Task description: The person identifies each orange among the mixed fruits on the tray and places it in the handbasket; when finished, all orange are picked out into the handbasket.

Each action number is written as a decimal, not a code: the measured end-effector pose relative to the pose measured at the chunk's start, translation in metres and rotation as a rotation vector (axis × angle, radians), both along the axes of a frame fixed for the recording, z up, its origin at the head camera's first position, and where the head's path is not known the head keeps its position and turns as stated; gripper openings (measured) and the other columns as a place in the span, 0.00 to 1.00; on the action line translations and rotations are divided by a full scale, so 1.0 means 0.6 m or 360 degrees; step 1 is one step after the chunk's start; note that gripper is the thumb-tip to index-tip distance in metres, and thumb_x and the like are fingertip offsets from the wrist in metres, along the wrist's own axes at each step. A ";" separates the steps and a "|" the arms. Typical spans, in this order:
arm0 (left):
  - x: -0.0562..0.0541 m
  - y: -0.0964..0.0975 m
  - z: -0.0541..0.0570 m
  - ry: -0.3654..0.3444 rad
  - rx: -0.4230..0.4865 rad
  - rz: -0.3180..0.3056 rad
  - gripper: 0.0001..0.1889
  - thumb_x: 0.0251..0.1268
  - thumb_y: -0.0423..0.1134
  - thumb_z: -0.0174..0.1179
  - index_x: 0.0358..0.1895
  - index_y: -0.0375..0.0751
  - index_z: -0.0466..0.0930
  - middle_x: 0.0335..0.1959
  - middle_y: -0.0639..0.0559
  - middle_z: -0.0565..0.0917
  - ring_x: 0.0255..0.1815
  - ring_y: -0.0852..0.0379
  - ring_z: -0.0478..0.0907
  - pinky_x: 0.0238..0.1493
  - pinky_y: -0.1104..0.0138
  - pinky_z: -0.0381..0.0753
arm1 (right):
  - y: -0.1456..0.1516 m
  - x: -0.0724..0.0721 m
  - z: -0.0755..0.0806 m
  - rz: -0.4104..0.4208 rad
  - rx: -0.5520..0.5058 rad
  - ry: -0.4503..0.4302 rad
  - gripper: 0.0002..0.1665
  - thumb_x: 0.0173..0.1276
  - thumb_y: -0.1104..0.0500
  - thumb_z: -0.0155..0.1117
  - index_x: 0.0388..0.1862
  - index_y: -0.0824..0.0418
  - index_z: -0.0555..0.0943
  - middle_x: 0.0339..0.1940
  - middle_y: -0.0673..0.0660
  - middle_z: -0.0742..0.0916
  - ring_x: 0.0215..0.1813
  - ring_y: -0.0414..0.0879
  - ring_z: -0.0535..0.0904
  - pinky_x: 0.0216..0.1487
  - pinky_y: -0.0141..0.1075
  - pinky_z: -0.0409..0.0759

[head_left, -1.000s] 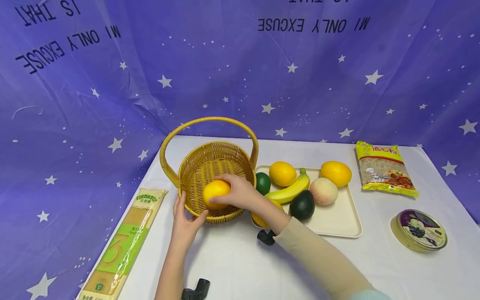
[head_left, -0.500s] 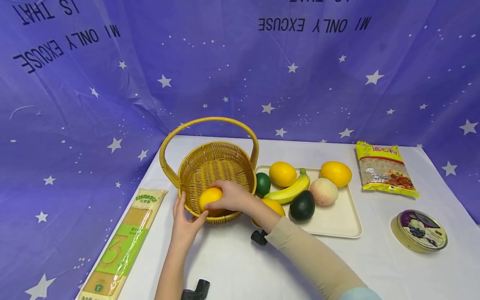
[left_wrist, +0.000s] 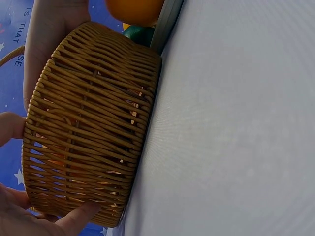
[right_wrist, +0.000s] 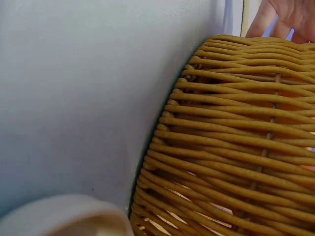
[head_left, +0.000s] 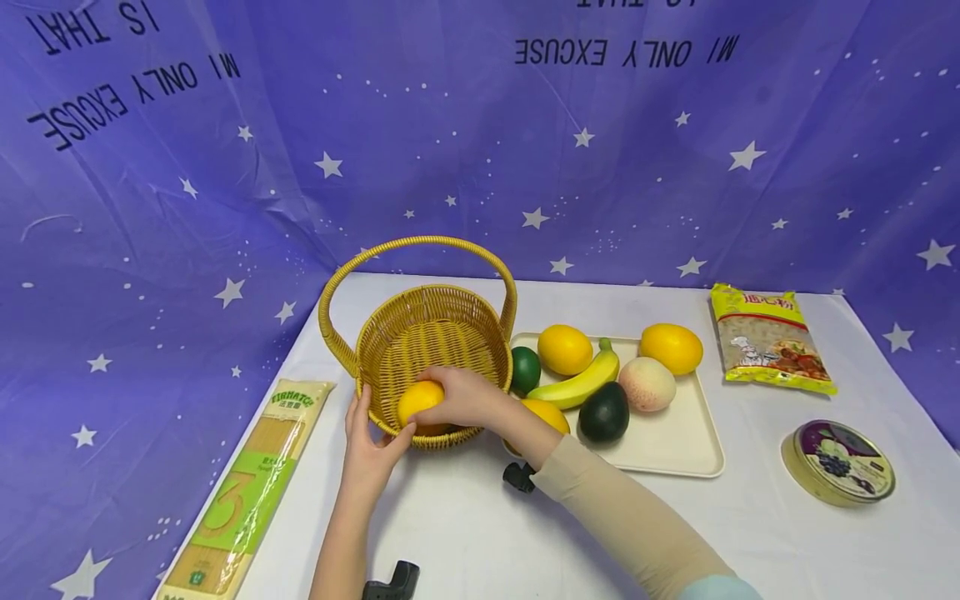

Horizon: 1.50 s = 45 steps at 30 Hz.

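You read upside down on the purple backdrop [head_left: 480,167]: ONLY EXCUSE, IS THAT | on the spaghetti pack [head_left: 247,492] you see a large 3, brand resembling FIRMATCH | on the macaroni bag [head_left: 772,342], red 通心粉 | round tin [head_left: 838,462]: lettering too small for you

Head view: high, facing forward-down. Wrist views: low, close, seemingly sideways; both share basket [left_wrist: 91,128].

Basket is filling the left half, appearing sideways [left_wrist: 88,123], base resting on the white desk [left_wrist: 231,123]. Left hand [left_wrist: 29,219] is gripping the basket, thumb touching the rim, one finger pressing the woven wall. Right hand [left_wrist: 54,37] is showing at the upper rim. Orange fruit [left_wrist: 135,11] and green fruit [left_wrist: 139,34] are sitting by the tray [left_wrist: 166,24]. Blue curtain [left_wrist: 12,162] is hanging behind.
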State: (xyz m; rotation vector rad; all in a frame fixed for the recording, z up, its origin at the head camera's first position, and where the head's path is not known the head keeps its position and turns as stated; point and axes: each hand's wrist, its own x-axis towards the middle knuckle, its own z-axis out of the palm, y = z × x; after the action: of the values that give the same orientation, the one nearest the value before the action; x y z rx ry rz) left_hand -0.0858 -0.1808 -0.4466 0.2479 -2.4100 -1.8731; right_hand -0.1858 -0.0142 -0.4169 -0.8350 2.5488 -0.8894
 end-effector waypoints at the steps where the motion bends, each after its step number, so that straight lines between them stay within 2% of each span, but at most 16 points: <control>1: 0.000 0.000 0.000 0.0001 0.0002 -0.0002 0.52 0.61 0.38 0.67 0.78 0.44 0.36 0.77 0.42 0.31 0.76 0.40 0.38 0.65 0.48 0.65 | 0.001 0.001 0.000 -0.0001 0.0010 0.0001 0.42 0.54 0.38 0.69 0.66 0.54 0.74 0.52 0.50 0.83 0.42 0.41 0.76 0.40 0.33 0.76; 6: 0.000 0.001 0.001 -0.0001 0.0021 -0.0016 0.51 0.62 0.38 0.67 0.78 0.45 0.36 0.77 0.43 0.31 0.76 0.40 0.38 0.66 0.48 0.64 | 0.010 0.004 0.006 -0.0025 0.0005 -0.0010 0.43 0.55 0.36 0.69 0.66 0.54 0.74 0.54 0.51 0.82 0.46 0.42 0.77 0.44 0.35 0.77; 9: 0.001 0.001 0.000 -0.0011 0.0024 -0.0019 0.51 0.62 0.38 0.66 0.78 0.46 0.36 0.77 0.43 0.31 0.76 0.40 0.38 0.66 0.48 0.64 | 0.021 0.005 0.016 -0.0041 0.0001 -0.0005 0.43 0.56 0.35 0.68 0.66 0.54 0.74 0.57 0.52 0.82 0.52 0.45 0.77 0.51 0.38 0.77; 14: 0.001 0.000 -0.001 -0.0022 0.0013 -0.0016 0.51 0.62 0.38 0.66 0.79 0.46 0.36 0.77 0.43 0.31 0.76 0.40 0.38 0.66 0.48 0.63 | 0.057 0.007 0.047 -0.0102 -0.0071 0.0019 0.41 0.59 0.38 0.68 0.68 0.53 0.72 0.63 0.55 0.78 0.64 0.50 0.73 0.61 0.45 0.73; 20: 0.001 -0.001 -0.002 -0.0022 0.0001 -0.0017 0.51 0.62 0.37 0.66 0.78 0.46 0.36 0.77 0.43 0.31 0.76 0.40 0.37 0.67 0.48 0.63 | 0.134 0.014 0.098 -0.0259 -0.0236 0.0056 0.40 0.58 0.37 0.69 0.68 0.49 0.72 0.62 0.50 0.78 0.59 0.49 0.75 0.55 0.44 0.77; 25: 0.000 -0.003 -0.003 -0.0032 0.0004 -0.0018 0.52 0.62 0.37 0.66 0.78 0.46 0.36 0.77 0.44 0.31 0.76 0.41 0.37 0.67 0.48 0.63 | 0.210 0.017 0.135 -0.0435 -0.0297 0.0102 0.41 0.58 0.36 0.69 0.69 0.46 0.71 0.64 0.49 0.77 0.57 0.51 0.76 0.55 0.50 0.76; 28: 0.000 -0.004 -0.004 -0.0033 0.0007 -0.0018 0.52 0.62 0.36 0.66 0.78 0.46 0.35 0.77 0.43 0.30 0.76 0.41 0.37 0.67 0.48 0.63 | 0.256 0.017 0.149 -0.0546 -0.0336 0.0116 0.42 0.58 0.36 0.69 0.70 0.45 0.69 0.65 0.52 0.76 0.59 0.52 0.75 0.58 0.54 0.73; 32: -0.001 -0.005 -0.005 -0.0033 0.0011 -0.0021 0.52 0.62 0.36 0.66 0.78 0.46 0.35 0.77 0.43 0.30 0.76 0.41 0.37 0.67 0.48 0.63 | 0.315 0.014 0.156 -0.0693 -0.0397 0.0108 0.42 0.61 0.37 0.67 0.71 0.46 0.67 0.66 0.55 0.75 0.61 0.55 0.74 0.58 0.57 0.73; 35: -0.001 -0.004 -0.005 -0.0034 0.0016 -0.0023 0.52 0.62 0.36 0.66 0.78 0.46 0.35 0.77 0.43 0.30 0.76 0.41 0.37 0.67 0.47 0.63 | 0.356 0.014 0.157 -0.0808 -0.0427 0.0116 0.41 0.62 0.38 0.66 0.72 0.47 0.67 0.66 0.57 0.75 0.60 0.56 0.75 0.56 0.56 0.75; 38: -0.001 -0.003 -0.005 -0.0031 0.0024 -0.0019 0.51 0.61 0.35 0.66 0.79 0.47 0.36 0.77 0.44 0.30 0.76 0.42 0.37 0.66 0.47 0.63 | 0.395 0.017 0.155 -0.0922 -0.0476 0.0107 0.41 0.64 0.40 0.66 0.73 0.50 0.65 0.67 0.59 0.74 0.59 0.56 0.75 0.50 0.42 0.81; 42: 0.001 -0.001 -0.003 -0.0026 0.0031 -0.0016 0.51 0.62 0.35 0.66 0.79 0.47 0.37 0.77 0.44 0.31 0.76 0.42 0.37 0.66 0.48 0.63 | 0.449 0.020 0.144 -0.1061 -0.0519 0.0092 0.43 0.66 0.42 0.64 0.75 0.53 0.61 0.68 0.64 0.71 0.57 0.55 0.74 0.40 0.27 0.81; 45: 0.001 -0.001 -0.001 -0.0036 0.0031 -0.0014 0.51 0.62 0.36 0.66 0.79 0.47 0.37 0.77 0.44 0.31 0.76 0.43 0.37 0.67 0.49 0.63 | 0.490 0.020 0.130 -0.1159 -0.0535 0.0061 0.45 0.67 0.41 0.62 0.77 0.54 0.58 0.68 0.68 0.69 0.56 0.50 0.72 0.38 0.27 0.82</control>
State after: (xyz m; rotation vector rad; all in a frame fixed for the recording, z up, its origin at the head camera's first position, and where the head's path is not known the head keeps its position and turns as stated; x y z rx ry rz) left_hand -0.0850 -0.1813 -0.4474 0.2616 -2.4125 -1.9086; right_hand -0.1737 0.2797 -0.3391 0.0492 2.8036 -1.5443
